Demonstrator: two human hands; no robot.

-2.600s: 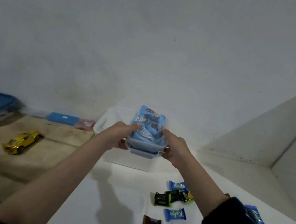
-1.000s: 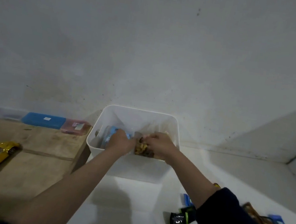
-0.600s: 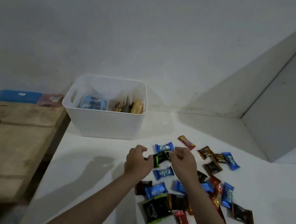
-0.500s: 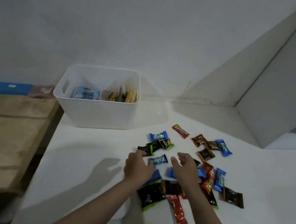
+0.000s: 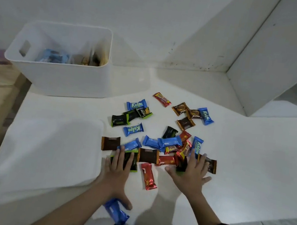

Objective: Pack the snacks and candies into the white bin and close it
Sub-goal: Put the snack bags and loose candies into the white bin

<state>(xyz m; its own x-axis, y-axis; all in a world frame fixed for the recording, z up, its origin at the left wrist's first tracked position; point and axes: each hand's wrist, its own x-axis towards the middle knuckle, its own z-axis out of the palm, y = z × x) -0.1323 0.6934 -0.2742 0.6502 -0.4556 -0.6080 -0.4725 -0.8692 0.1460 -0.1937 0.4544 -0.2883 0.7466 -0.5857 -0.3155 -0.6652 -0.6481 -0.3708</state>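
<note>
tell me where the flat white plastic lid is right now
In the head view the flat white plastic lid lies on the white table, in front of the white plastic bin and just left of the left hand.

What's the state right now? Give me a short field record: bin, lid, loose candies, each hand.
bin: white bin open, upright, some snacks inside
lid: white lid flat on the table, left of the candies
loose candies: many wrappers scattered on the white table
left hand: open, palm down on near wrappers
right hand: open, fingers spread over wrappers
</note>
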